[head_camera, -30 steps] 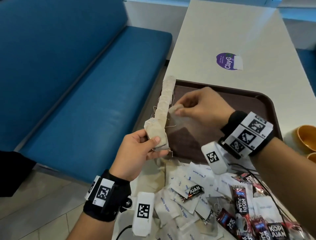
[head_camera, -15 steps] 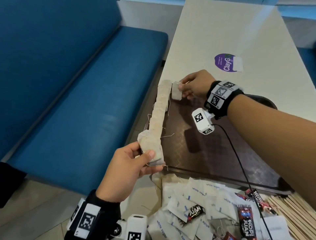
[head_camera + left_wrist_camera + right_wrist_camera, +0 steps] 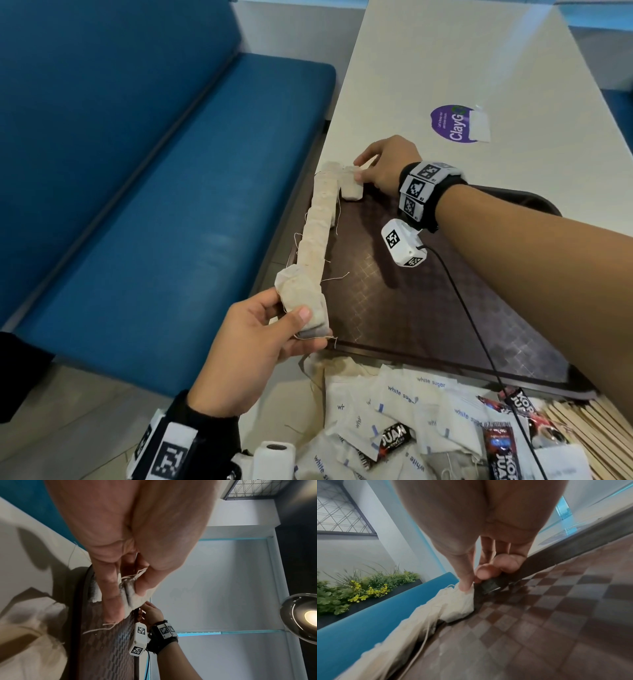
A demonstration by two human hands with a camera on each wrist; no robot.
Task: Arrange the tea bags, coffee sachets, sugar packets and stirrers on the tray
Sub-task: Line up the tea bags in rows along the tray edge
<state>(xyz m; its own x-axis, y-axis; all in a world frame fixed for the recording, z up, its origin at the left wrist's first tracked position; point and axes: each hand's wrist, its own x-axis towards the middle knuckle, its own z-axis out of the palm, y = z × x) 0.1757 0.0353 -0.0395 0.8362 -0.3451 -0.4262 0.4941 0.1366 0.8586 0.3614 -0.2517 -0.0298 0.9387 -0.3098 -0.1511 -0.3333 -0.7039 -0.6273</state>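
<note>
- the right hand (image 3: 387,168) has moved, within the last second, from the middle of the tray (image 3: 428,308) out to its far left corner, carrying one tea bag (image 3: 351,186) with it.
- that bag now sits on the tray floor at the far corner, just beside the top of the row (image 3: 317,226); thumb and forefinger still pinch its upper edge, so i judge it placed but not yet let go.
- the left hand (image 3: 260,346) has stayed at the near end, fingers and thumb curled round a small stack of bags (image 3: 301,301); the wrist view shows the stack squeezed between thumb and fingers, threads trailing.
- meaning for the task: the tea bags are going in one at a time from the left hand's stack, and a second column seems to be starting beside the first; the rest of the tray floor is bare.
- the row is a long line of overlapping pale beige bags along the tray's left rim, loose threads straying onto the brown chequered floor.
- the bags look soft, thin and slightly crumpled; likely to slide or tip if nudged.
- still off the tray, near its front edge: sugar packets (image 3: 404,394), sachets (image 3: 500,452) and stirrers (image 3: 589,431), in a mixed heap.
</note>
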